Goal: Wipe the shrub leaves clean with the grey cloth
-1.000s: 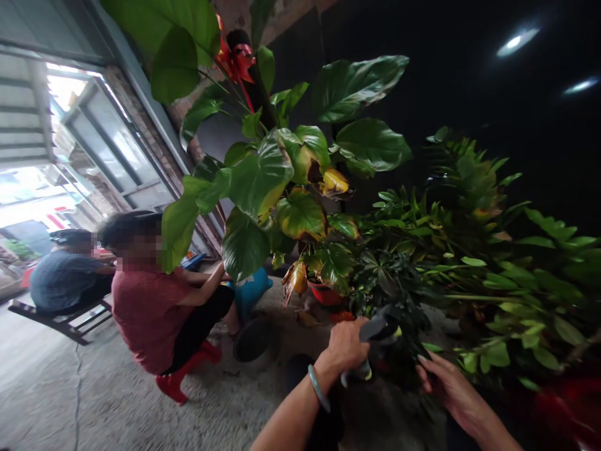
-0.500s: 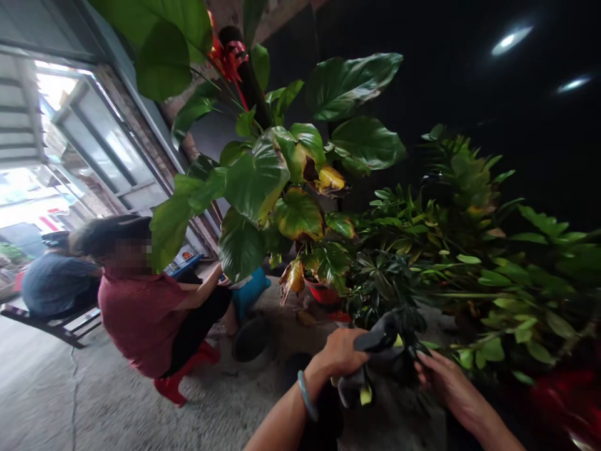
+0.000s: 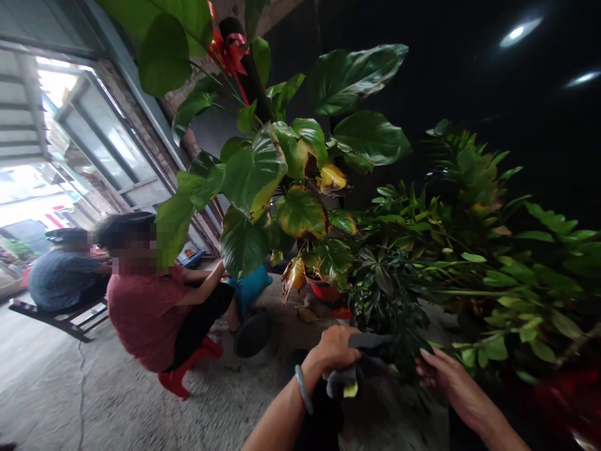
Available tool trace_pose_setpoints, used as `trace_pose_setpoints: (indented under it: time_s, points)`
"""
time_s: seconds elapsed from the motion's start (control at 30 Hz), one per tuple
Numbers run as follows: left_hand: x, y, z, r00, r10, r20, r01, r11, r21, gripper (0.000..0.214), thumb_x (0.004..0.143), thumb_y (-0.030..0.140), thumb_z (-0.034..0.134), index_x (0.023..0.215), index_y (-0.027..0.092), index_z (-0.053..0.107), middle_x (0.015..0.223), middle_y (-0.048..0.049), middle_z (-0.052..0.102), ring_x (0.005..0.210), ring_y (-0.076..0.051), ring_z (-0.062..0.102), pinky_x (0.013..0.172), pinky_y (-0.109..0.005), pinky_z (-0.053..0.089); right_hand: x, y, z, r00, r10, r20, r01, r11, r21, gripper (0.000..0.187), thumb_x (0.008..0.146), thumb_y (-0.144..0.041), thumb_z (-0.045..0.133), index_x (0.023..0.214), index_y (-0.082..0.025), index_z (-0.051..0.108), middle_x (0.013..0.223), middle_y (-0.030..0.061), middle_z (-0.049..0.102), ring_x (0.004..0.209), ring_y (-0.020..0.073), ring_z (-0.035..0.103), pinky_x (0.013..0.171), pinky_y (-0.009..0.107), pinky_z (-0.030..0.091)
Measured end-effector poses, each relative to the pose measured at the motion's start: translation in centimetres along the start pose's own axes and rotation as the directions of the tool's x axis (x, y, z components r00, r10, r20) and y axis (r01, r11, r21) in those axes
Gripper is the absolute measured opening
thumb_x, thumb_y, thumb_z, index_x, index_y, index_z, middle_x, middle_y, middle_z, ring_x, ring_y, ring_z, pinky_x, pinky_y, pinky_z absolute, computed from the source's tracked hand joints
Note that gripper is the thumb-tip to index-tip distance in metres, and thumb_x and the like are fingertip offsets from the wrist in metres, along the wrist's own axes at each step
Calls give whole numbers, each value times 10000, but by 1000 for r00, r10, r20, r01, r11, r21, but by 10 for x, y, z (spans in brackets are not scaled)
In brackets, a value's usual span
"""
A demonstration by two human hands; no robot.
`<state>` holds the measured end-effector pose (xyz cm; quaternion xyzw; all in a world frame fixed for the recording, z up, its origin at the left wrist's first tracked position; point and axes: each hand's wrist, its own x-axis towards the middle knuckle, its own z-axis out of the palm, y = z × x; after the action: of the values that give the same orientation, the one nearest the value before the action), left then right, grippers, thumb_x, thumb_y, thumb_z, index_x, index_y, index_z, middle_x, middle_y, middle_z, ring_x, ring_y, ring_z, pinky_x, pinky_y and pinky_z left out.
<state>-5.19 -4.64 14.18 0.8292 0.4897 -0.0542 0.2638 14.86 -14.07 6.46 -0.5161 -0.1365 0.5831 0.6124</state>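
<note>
My left hand (image 3: 335,347), with a pale bracelet (image 3: 303,388) at the wrist, is closed around a bundle of dark grey cloth gloves (image 3: 342,381) with yellow-green patches. Part of the bundle sticks out past the fingers toward the dark-leaved plant (image 3: 392,300). To the right, my right hand (image 3: 444,376) has its thumb and fingertips pinched together at the edge of that foliage. What lies between those fingertips is too dark to make out.
A tall potted plant (image 3: 253,172) with yellowing leaves stands ahead, and leafy plants (image 3: 498,275) crowd the right side. One person (image 3: 143,316) sits on a red stool (image 3: 188,369) at left, another (image 3: 68,275) on a bench (image 3: 59,319). A black basin (image 3: 253,333) lies nearby.
My left hand and the gloves have moved slightly left, away from my right hand. The right hand stays pinched in nearly the same place. The seated person in red leans forward a little.
</note>
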Motion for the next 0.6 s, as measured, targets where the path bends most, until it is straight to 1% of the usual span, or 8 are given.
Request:
trace_pose_setpoints:
  time_s: [0.1, 0.17, 0.23, 0.3, 0.4, 0.47, 0.53, 0.6]
  points:
    - [-6, 0, -18, 986, 44, -158, -58, 995, -87, 429, 755, 275, 576, 1165, 321, 695, 1129, 16, 747, 1089, -277, 666, 962, -350, 502, 4, 1, -3, 1000, -21, -8, 21, 1000, 13, 453, 289, -449, 949, 583, -232, 680, 575, -28, 678, 548, 152, 621, 457, 254, 494]
    - [2, 11, -27, 958, 55, -283, -94, 988, -126, 478, 775, 269, 552, 1240, 319, 652, 1187, 15, 728, 1119, -271, 648, 990, -349, 487, 6, 3, -2, 999, -41, -10, 41, 999, 8, 445, 287, -439, 947, 587, -243, 683, 585, -34, 676, 570, 159, 631, 473, 259, 503]
    - [15, 27, -26, 928, 76, -364, -135, 981, -140, 505, 795, 246, 525, 1286, 312, 617, 1237, 8, 707, 1146, -256, 631, 1003, -336, 479, 8, 6, -1, 999, -50, 6, 50, 999, -21, 435, 297, -440, 944, 587, -241, 689, 571, -25, 670, 567, 161, 626, 482, 265, 503]
    - [26, 41, -17, 927, 106, -361, -158, 981, -117, 504, 801, 234, 515, 1291, 297, 612, 1252, -13, 699, 1162, -255, 622, 1006, -337, 478, 9, 11, -1, 998, -38, 40, 41, 996, -75, 409, 334, -439, 942, 570, -223, 686, 532, -5, 655, 508, 152, 592, 463, 267, 479]
    - [29, 54, -5, 974, 159, -164, -163, 987, -12, 447, 778, 255, 547, 1208, 265, 669, 1163, -55, 729, 1123, -300, 645, 978, -389, 502, 9, 16, -5, 994, -14, 104, 32, 986, -166, 368, 407, -416, 933, 509, -198, 655, 476, 11, 625, 416, 124, 518, 438, 264, 432]
    - [24, 59, -8, 978, 194, -74, -191, 981, 43, 406, 774, 268, 553, 1153, 256, 698, 1101, -62, 742, 1081, -314, 662, 957, -410, 512, 7, 17, -7, 989, -11, 148, 43, 976, -211, 379, 439, -419, 922, 449, -191, 619, 416, 3, 574, 388, 107, 474, 429, 254, 395]
    - [20, 66, -18, 961, 241, -134, -236, 970, 53, 410, 794, 268, 532, 1174, 263, 686, 1118, -55, 736, 1078, -304, 661, 967, -401, 505, 4, 13, -8, 985, -21, 171, 60, 973, -225, 412, 446, -455, 912, 419, -193, 596, 392, -11, 533, 392, 100, 450, 432, 251, 379]
    - [22, 74, -27, 921, 285, -266, -284, 958, 45, 449, 826, 261, 500, 1252, 259, 642, 1179, -62, 714, 1104, -295, 644, 990, -380, 490, 2, 7, -6, 986, -36, 166, 71, 976, -207, 438, 433, -510, 901, 432, -201, 591, 414, -27, 521, 406, 101, 444, 441, 259, 396]
